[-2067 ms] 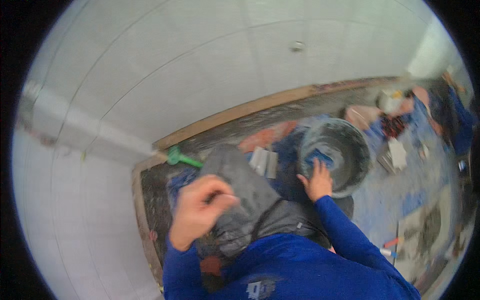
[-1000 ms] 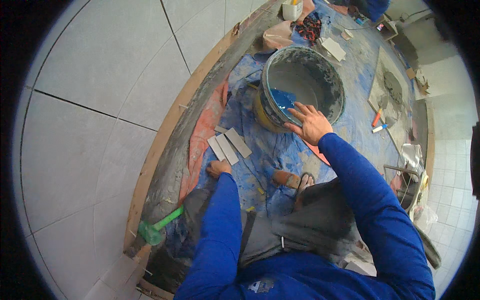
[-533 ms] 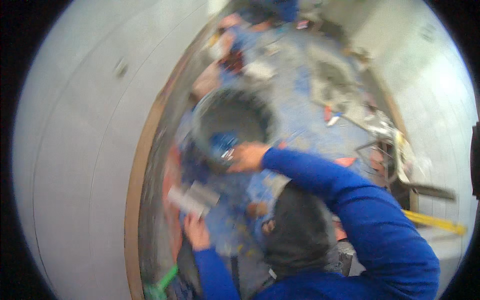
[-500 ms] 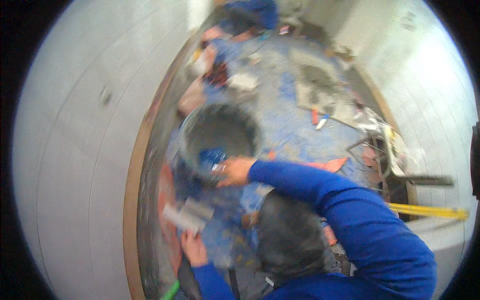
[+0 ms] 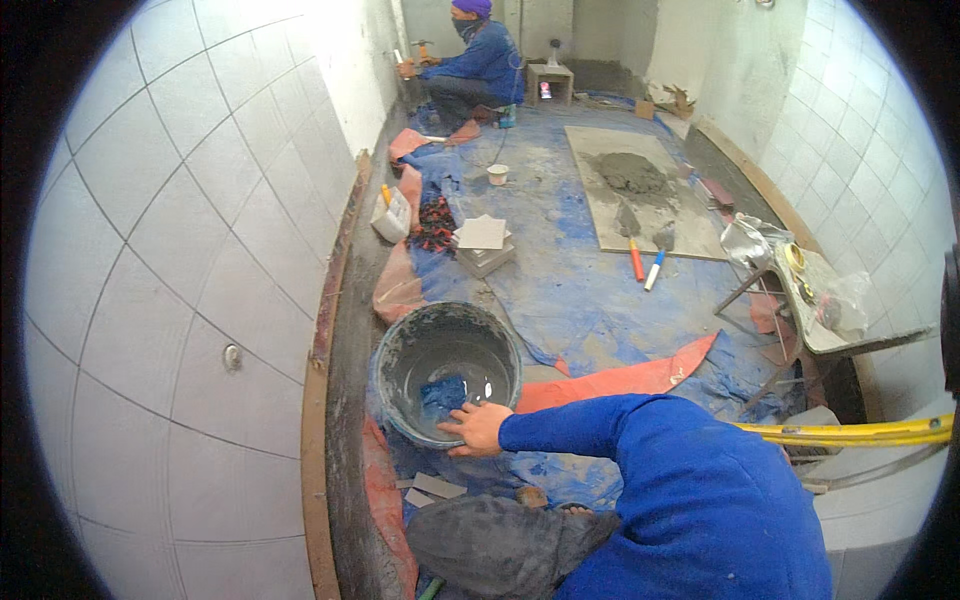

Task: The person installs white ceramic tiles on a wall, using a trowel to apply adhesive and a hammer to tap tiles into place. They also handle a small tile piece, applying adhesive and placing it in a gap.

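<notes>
My right hand [image 5: 478, 428] lies over the near right rim of a dark, mortar-stained bucket [image 5: 388, 390], its fingers stretched and spread. A blue cloth or sponge [image 5: 442, 396] sits in the water inside, just beyond my fingertips. My right arm comes across from the right in a blue sleeve [image 5: 570, 424]. My left hand is out of sight. Cut tile pieces [image 5: 440, 486] lie on the floor below the bucket, beside my dark-trousered knee [image 5: 490, 535].
Beyond the bucket stands a tile stack [image 5: 484, 236]. Two trowels [image 5: 637, 262] rest by a mortar-covered board [image 5: 615, 240]. A chair [image 5: 870, 340] and yellow level [image 5: 860, 433] are at right. A co-worker [image 5: 480, 65] squats far off with a hammer [image 5: 424, 48]. Tiled walls flank both sides.
The view has tilted up, bringing the co-worker fully into sight. My left hand, earlier beside the tile pieces, has left view. My right hand stays at the bucket's rim.
</notes>
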